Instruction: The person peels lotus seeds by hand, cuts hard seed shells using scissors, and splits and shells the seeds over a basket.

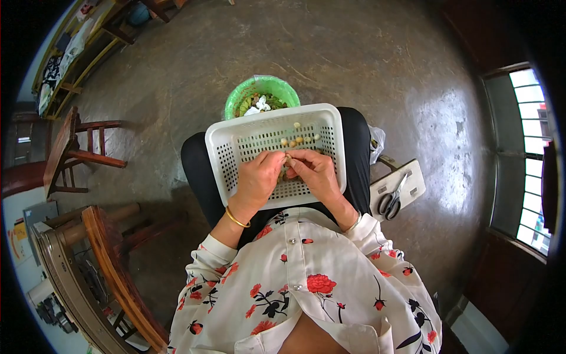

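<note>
A white slotted plastic basket (216,137) rests across my lap. Several small round yellowish-brown pieces (299,140), perhaps nuts or fruits, lie in its far half, and more brownish ones are partly hidden under my hands. Over the middle of the basket, my left hand (259,176) and my right hand (315,174) meet at the fingertips. Both are closed in a pinch around one small roundish piece (288,157), mostly covered by the fingers. I cannot make out its kind.
Beyond the basket stands a green bin (236,97) holding scraps and white tissue. To the right, black-handled scissors (389,205) lie on a low board (413,184) beside a clear plastic bag (377,141). Wooden chairs (71,150) stand on the left.
</note>
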### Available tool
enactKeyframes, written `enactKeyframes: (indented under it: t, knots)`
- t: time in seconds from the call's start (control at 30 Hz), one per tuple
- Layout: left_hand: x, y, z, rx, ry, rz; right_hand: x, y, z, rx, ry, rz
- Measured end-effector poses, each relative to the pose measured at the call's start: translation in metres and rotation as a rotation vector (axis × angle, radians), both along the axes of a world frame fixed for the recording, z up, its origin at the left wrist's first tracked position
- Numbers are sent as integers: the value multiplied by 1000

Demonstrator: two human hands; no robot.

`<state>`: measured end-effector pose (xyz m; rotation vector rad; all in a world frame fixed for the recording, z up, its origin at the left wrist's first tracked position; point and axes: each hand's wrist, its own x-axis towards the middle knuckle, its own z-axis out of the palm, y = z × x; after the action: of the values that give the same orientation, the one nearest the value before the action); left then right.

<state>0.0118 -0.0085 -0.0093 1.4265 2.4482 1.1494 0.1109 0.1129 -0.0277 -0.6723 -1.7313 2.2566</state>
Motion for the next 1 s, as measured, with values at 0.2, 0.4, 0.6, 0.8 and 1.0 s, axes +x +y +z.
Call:
enactKeyframes:
  t: [0.2, 0.4, 0.6, 0.8, 1.0]
  knots:
    - [1, 3, -14, 79, -60, 52, -2, -1, 0, 88, 1, -27]
    - [-8, 4, 2, 248, -431, 170, -6, 5, 7, -144, -35, -76]
    - [-69, 19, 42, 326, -160, 262, -17, 16, 4, -40, 16, -7]
    - [-129, 31, 23, 214, 53, 242, -21, 17, -3, -21, 69, -5]
    - [-143, 27, 17, 138, -449, 364, -20, 18, -2, 0, -7, -45]
